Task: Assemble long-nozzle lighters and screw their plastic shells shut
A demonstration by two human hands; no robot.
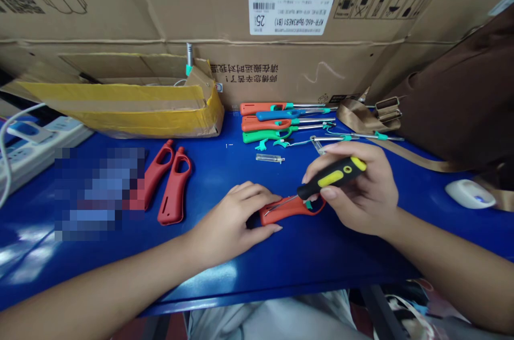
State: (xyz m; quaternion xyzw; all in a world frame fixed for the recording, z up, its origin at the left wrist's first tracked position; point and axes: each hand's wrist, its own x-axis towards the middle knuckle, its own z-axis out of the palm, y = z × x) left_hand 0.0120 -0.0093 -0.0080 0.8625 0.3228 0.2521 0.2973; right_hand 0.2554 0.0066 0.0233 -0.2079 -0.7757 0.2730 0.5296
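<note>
My left hand pinches one end of an orange-red lighter body that lies flat on the blue table. In my right hand is a black and yellow screwdriver, gripped by its handle. Its thin metal tip points left and down onto the lighter body. Both hands are closed on what they hold.
Two red lighter shell halves lie to the left. Several long-nosed lighters lie at the back, with a small clear tube before them. A yellow-taped cardboard box, a white power strip, a brown bag and a white mouse ring the table.
</note>
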